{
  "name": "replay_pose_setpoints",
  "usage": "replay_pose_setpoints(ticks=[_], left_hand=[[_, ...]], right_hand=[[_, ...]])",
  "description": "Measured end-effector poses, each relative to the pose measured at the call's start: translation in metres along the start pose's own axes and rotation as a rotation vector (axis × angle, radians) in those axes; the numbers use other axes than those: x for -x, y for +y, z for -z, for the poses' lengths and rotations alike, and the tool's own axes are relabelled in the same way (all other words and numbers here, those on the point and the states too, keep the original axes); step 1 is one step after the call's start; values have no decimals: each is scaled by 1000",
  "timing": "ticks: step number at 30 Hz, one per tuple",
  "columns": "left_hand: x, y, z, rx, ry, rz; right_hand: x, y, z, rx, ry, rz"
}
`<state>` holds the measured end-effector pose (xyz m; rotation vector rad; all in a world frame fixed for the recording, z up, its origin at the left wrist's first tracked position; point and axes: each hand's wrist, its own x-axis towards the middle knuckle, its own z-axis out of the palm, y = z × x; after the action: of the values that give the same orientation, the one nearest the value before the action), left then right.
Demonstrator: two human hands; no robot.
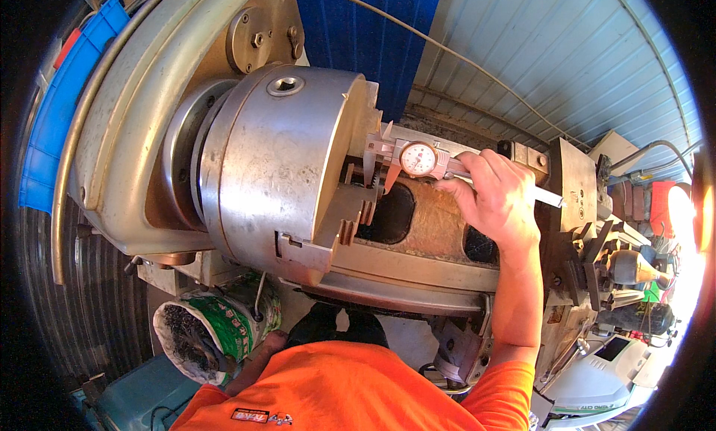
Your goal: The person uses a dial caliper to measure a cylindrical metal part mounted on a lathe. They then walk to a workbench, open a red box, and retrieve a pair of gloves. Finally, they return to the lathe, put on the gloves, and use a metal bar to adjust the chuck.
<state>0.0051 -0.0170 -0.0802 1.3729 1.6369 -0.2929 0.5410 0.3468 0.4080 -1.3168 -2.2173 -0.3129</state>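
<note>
My right hand (495,187) grips the beam of a dial caliper (418,159), whose round dial faces up. The caliper's jaws are slightly apart beside the stepped jaws (355,207) of a large steel lathe chuck (274,168); a dark toothed part shows between them, and exact contact cannot be told. My left hand (274,340) is low beside my dark trousers, near a white and green bag of dark scraps (193,333); its fingers are mostly hidden, and whether it holds anything cannot be seen.
The lathe's rounded headstock (140,123) is at left, with a bent metal bar (84,123) along it. The lathe bed (425,263) runs right to a tool post with clamped tools (587,257). A blue crate (67,106) stands at upper left.
</note>
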Motion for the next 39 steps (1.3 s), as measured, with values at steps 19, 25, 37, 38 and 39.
replay_pose_setpoints(ticks=[19, 25, 37, 38, 39], left_hand=[[-14, -22, -10, 204, 12, 53], [-16, -25, -13, 140, -15, 6], [0, -4, 5, 174, -21, 56], [0, -1, 6, 122, -22, 52], [4, 10, 13, 28, -30, 24]], right_hand=[[0, 0, 3, 29, -10, -20], [2, 0, 0, 28, -2, -13], [0, 0, 1, 17, 8, -8], [0, 0, 1, 18, 7, -6], [1, 0, 0, 20, 5, -5]])
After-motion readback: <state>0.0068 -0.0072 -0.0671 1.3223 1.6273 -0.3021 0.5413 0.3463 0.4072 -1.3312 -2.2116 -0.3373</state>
